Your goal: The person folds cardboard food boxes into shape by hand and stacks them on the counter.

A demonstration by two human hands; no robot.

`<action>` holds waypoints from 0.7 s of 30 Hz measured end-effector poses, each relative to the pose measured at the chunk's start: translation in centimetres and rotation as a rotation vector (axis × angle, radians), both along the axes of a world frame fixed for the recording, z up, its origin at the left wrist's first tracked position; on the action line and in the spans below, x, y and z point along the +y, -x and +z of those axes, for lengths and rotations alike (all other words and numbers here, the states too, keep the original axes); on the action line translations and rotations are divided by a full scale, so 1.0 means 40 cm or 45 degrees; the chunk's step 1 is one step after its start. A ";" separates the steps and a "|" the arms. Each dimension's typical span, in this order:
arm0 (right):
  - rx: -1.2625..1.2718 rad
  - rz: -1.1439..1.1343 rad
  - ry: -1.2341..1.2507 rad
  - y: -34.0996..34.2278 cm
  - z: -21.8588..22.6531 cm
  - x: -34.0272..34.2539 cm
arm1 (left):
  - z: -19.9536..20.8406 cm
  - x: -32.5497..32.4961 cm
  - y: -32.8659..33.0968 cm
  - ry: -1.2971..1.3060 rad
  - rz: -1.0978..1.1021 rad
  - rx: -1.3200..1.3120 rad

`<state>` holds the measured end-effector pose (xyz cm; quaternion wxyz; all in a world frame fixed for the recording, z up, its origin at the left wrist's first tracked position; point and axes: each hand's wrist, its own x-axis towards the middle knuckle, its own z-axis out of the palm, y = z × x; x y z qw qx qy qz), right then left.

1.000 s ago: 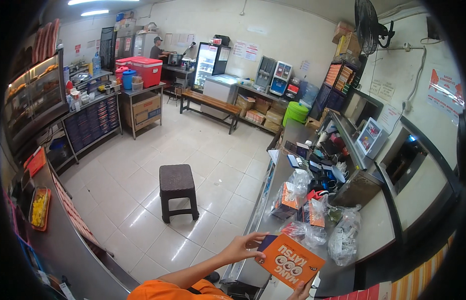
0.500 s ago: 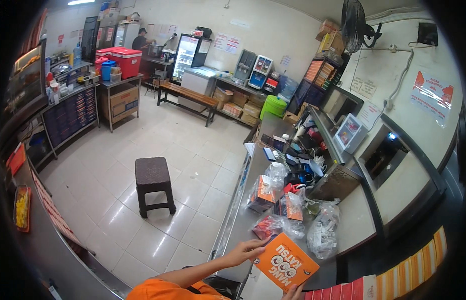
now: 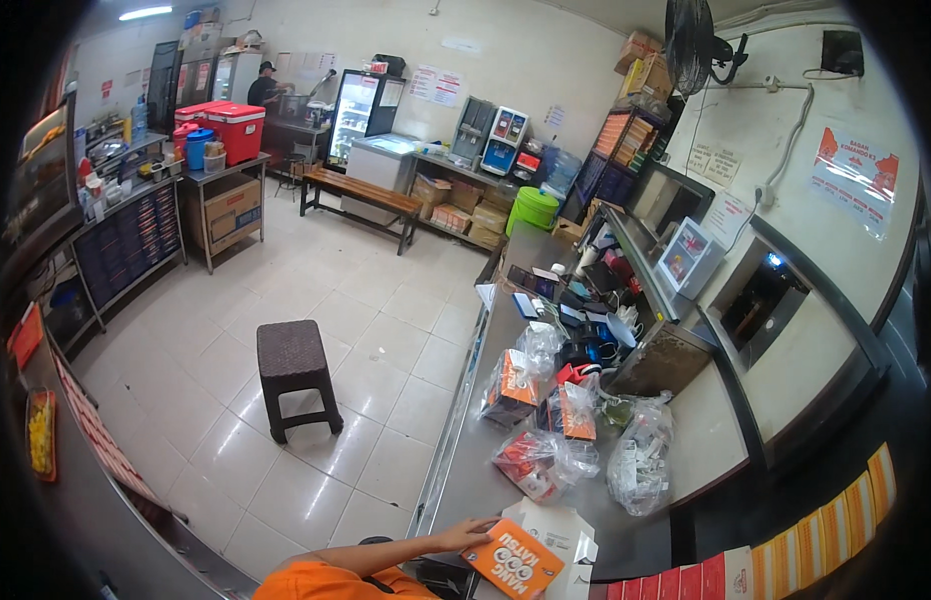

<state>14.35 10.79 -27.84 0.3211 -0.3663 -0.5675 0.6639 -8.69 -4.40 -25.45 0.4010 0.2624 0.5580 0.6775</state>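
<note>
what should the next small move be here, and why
Probably bring the right hand, which is out of view, to the right edge of the orange box to steady it: only the left hand is seen on the box, at its left end, and that right edge shows no hand.

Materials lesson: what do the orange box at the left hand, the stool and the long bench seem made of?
Orange box: probably cardboard, smooth and printed, from its flat panels and crisp edges.
Stool: likely moulded plastic, dark brown, with a woven-style pattern across its seat.
Long bench: top apparently varnished wood, brown and faintly glossy; dark frame unclear.
</note>
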 end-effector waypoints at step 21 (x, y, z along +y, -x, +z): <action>-0.560 0.146 -0.528 0.078 -0.204 0.157 | -0.125 0.070 -0.036 0.194 0.597 0.205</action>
